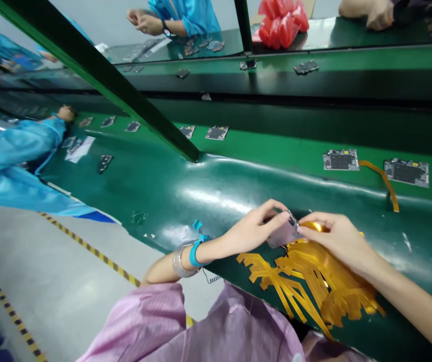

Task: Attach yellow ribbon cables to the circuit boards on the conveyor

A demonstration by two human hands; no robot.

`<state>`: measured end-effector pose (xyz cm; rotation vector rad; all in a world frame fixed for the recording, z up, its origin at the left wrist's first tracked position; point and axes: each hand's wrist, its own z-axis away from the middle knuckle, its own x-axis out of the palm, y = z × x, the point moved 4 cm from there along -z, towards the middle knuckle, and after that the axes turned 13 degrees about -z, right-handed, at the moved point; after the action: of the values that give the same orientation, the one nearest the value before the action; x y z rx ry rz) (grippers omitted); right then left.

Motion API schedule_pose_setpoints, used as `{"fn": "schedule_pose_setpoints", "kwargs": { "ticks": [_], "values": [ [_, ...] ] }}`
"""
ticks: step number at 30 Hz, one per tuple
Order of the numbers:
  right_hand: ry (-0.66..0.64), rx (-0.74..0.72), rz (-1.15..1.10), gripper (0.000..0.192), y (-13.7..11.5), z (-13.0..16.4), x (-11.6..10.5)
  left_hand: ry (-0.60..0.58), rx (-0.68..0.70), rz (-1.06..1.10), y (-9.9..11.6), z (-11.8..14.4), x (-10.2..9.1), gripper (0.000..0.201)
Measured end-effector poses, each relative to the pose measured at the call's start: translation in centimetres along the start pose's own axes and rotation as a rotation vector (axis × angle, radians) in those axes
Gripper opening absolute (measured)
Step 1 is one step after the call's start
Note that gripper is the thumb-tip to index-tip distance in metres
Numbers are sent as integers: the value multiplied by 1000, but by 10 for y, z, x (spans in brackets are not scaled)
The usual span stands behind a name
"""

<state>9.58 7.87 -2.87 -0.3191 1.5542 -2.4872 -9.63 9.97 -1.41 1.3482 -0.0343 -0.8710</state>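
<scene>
My left hand (263, 226), with a blue wrist strap (197, 251) on its wrist, grips a circuit board (281, 235) tilted up on its edge. My right hand (331, 232) has thumb and forefinger pinched at the board's right edge, on a shiny orange flex cable (317, 226). The joint between cable and board is too small to make out. Below both hands lies a pile of orange flex cables (314, 271), spread toward the near table edge.
Circuit boards (340, 160) lie in a row along the green belt (276, 146); one has an orange cable attached. A green slanted post (144, 108) crosses the left side. A co-worker in a blue sleeve (19, 146) works at left. Red plastic (281, 22) sits across the line.
</scene>
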Motion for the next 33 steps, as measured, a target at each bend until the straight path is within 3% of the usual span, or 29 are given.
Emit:
{"fn": "schedule_pose_setpoints", "kwargs": {
  "ticks": [4, 7, 10, 12, 14, 17, 20, 22, 26, 33],
  "values": [
    [87, -136, -119, 22, -32, -71, -13, 287, -43, -56, -31, 17, -37, 33],
    [222, -311, 54, 27, -62, -120, -33, 358, -71, -119, -50, 32, -54, 30],
    [389, -390, 175, 25, -72, -140, -50, 385, -45, -184, -64, 42, -62, 24],
    [466, -463, 286, 23, -67, -129, -48, 395, -42, -216, -72, 45, -64, 20],
    [427, -555, 435, 17, -54, -102, -26, 408, -50, -231, -78, 43, -66, 17],
    [57, -674, 704, 4, -26, -49, 39, 429, -45, -247, -84, 34, -69, 15],
    [-271, -587, 880, 3, 7, -10, 99, 447, -5, -250, -83, 18, -71, 14],
    [-374, -535, 1029, 10, 24, 1, 123, 452, 24, -248, -81, 9, -71, 14],
    [-397, -492, 1177, 14, 41, -1, 139, 440, 43, -264, -76, 0, -70, 13],
    [-399, -439, 1206, 16, 40, -5, 142, 426, 31, -274, -74, 1, -74, 13]
  ]
}}
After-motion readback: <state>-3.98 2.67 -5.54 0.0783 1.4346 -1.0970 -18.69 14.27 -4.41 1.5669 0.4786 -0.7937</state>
